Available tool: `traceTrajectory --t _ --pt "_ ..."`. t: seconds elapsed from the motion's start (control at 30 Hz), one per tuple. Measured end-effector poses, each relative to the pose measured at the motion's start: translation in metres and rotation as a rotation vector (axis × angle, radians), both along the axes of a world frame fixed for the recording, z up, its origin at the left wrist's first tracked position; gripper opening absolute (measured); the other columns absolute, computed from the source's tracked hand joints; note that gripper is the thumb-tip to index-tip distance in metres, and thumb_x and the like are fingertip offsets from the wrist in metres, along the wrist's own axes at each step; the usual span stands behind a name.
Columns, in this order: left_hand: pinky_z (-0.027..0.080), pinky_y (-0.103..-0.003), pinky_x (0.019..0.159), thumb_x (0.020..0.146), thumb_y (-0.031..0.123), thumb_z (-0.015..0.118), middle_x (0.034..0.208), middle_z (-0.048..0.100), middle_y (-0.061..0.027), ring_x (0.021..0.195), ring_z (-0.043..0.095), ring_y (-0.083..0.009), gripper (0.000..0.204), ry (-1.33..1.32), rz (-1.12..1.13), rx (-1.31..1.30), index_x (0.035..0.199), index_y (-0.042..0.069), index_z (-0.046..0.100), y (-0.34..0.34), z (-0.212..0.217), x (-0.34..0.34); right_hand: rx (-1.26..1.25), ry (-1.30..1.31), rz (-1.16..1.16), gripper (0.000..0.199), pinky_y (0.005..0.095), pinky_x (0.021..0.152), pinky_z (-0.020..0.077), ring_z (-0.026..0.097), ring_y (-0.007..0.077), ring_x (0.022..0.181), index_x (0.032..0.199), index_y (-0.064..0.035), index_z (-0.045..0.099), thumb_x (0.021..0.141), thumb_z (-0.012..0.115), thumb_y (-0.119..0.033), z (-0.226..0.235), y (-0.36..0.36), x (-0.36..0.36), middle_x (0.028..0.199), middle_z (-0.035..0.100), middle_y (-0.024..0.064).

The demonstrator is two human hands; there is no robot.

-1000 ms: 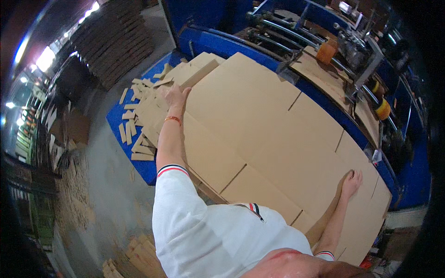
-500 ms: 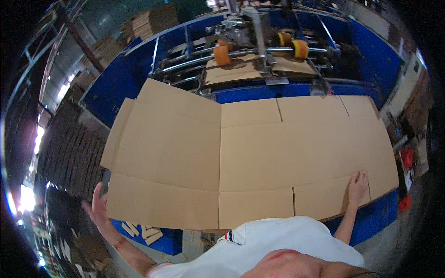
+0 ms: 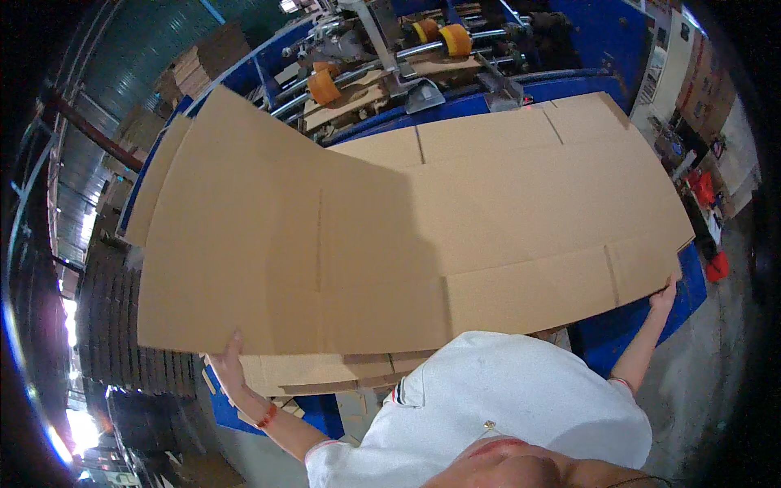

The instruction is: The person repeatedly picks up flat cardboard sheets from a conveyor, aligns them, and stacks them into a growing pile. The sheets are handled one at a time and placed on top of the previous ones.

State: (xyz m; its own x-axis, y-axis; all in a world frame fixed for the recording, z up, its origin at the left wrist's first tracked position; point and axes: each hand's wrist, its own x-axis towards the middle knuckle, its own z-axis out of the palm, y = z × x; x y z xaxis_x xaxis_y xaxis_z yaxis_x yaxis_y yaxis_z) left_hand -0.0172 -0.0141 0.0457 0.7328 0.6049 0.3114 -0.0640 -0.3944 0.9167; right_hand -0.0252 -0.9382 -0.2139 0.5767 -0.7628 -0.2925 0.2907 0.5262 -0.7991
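A wide brown cardboard sheet (image 3: 521,195), creased and slotted like an unfolded carton, spreads in front of me. Its left panel (image 3: 228,236) is lifted and folds inward, casting a shadow over the middle. My left hand (image 3: 228,366) grips the near edge of that raised panel, fingers partly hidden by the board. At the near right corner my right hand (image 3: 665,294) pinches the sheet's edge. Beneath it, more cardboard (image 3: 325,371) shows along the near side.
Beyond the sheet stands a blue machine (image 3: 569,85) with metal shafts and orange rollers (image 3: 455,41). A blue table (image 3: 606,342) shows under the board. Stacked dark sheets (image 3: 130,317) rise at the left. A red object (image 3: 716,267) lies at the right.
My left hand has come from beside the sheet to grip its near edge, and the left panel has risen. My right hand has slid off the surface to the right corner. The view has shifted.
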Motion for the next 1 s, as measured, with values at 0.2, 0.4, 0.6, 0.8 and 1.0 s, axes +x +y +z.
traceTrajectory --t 0.2,0.4,0.6,0.8,1.0 --pt "0.045 -0.025 0.065 0.084 0.007 0.067 0.094 0.06 -0.0063 0.077 0.054 -0.0109 0.027 -0.013 0.026 0.089 0.107 0.001 0.055 -0.005 -0.022 0.028 -0.011 0.026 -0.292 0.044 0.0376 0.093 0.0466 0.056 0.0246 0.111 0.129 0.0023 0.05 0.096 0.049 -0.027 0.068 0.124 0.011 0.127 0.055 0.0123" --pt "0.046 -0.031 0.084 0.084 0.002 0.063 0.1 0.062 -0.0093 0.093 0.057 -0.0166 0.023 -0.001 0.099 0.03 0.107 -0.001 0.058 -0.032 -0.053 0.038 -0.687 0.0 -0.255 0.04 0.0387 0.087 0.0502 0.063 0.0289 0.099 0.123 0.0056 0.054 0.088 0.061 -0.013 0.144 0.243 0.03 0.111 0.064 0.0144" --pt "0.049 -0.032 0.081 0.079 -0.004 0.065 0.111 0.058 -0.0124 0.097 0.056 -0.0193 0.039 -0.28 -0.059 -0.423 0.115 -0.001 0.051 -0.048 -0.16 0.057 -1.544 -0.275 0.149 0.036 0.0332 0.091 0.0476 0.062 0.026 0.108 0.119 0.0064 0.057 0.084 0.056 0.002 0.187 0.296 0.13 0.116 0.063 0.0197" --pt "0.039 -0.039 0.103 0.073 -0.006 0.059 0.132 0.052 -0.0219 0.126 0.048 -0.0321 0.056 -0.076 -0.408 0.488 0.128 0.0 0.054 -0.168 -0.098 0.073 -1.722 -0.365 0.202 0.037 0.0356 0.09 0.0496 0.062 0.0306 0.108 0.12 0.0034 0.058 0.085 0.062 -0.009 0.177 0.305 0.135 0.119 0.062 0.0205" --pt "0.023 -0.055 0.111 0.068 -0.008 0.056 0.142 0.045 -0.0103 0.132 0.036 -0.0394 0.068 0.248 -0.843 0.998 0.131 0.018 0.054 -0.213 -0.133 0.063 -2.195 -0.417 0.443 0.039 0.0419 0.09 0.0504 0.062 0.0327 0.105 0.107 -0.003 0.063 0.075 0.069 -0.024 0.144 0.348 0.116 0.115 0.063 0.017"
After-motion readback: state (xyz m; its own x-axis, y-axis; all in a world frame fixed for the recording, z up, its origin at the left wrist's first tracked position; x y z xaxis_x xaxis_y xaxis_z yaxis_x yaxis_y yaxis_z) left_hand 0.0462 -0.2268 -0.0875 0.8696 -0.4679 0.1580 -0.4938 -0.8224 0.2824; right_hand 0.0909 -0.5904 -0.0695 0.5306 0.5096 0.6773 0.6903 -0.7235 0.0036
